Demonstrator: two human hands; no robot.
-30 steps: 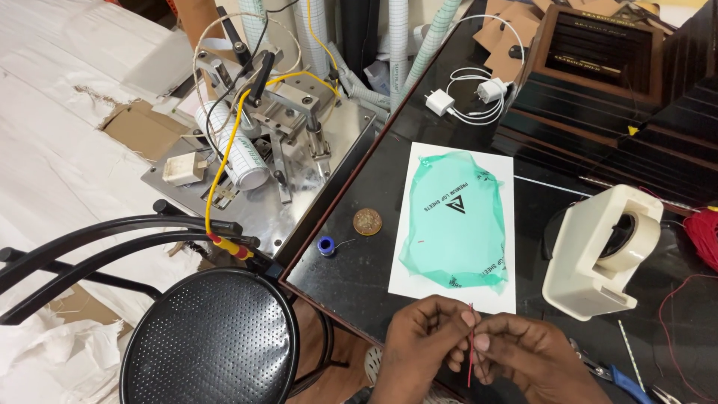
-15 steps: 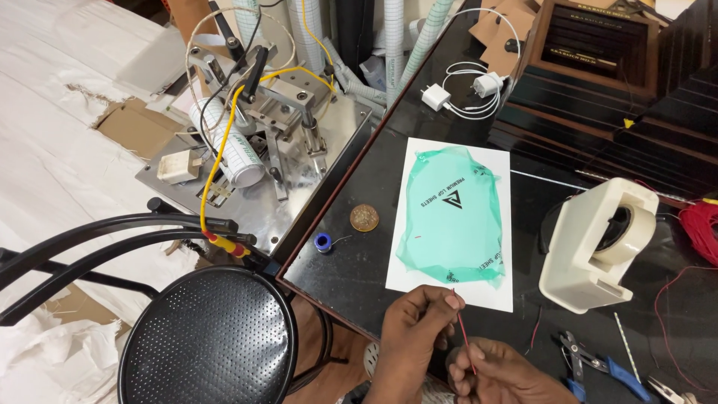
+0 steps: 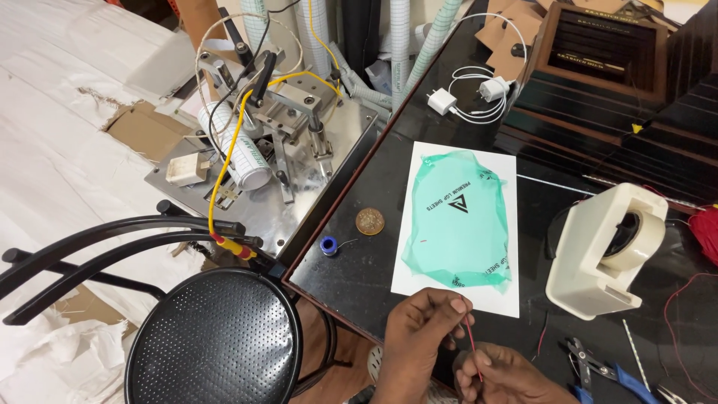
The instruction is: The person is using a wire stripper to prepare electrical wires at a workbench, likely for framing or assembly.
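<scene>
1. the person stands at the near edge of a dark glossy surface (image 3: 359, 277), and both hands are low in the view, close together.
2. the left hand (image 3: 419, 333) has its grip closed on a thin red wire (image 3: 471, 340); thumb and forefinger pinch the upper end of it.
3. the right hand (image 3: 505, 378) is just under the left one, partly cut by the picture edge; its fingertips also pinch the same red wire, at the lower end.
4. the wire goes almost upright between the two hands, a little tilted, and it is held above the surface edge, just in front of the white sheet.
5. that white sheet (image 3: 419, 232) lies flat on the surface, and a green transparent film (image 3: 460, 224) lies on top of it, a bit wrinkled.
6. to the left of the sheet there is a small brown coin (image 3: 369, 221), and near it a small blue spool (image 3: 327, 245).
7. on the right stands a cream tape dispenser (image 3: 598, 254) with a roll inside.
8. near the right hand, on the surface, lie pliers with blue handles (image 3: 606, 370), and more thin red wire (image 3: 677, 314) curls beside them.
9. at the far side a white charger with cable (image 3: 467, 97) rests near a dark wooden box (image 3: 598, 52).
10. left of the surface, lower down, is a metal machine on a steel plate (image 3: 277, 142) with a yellow cable (image 3: 224, 172).
11. a black perforated stool (image 3: 213, 340) stands in front of it.
</scene>
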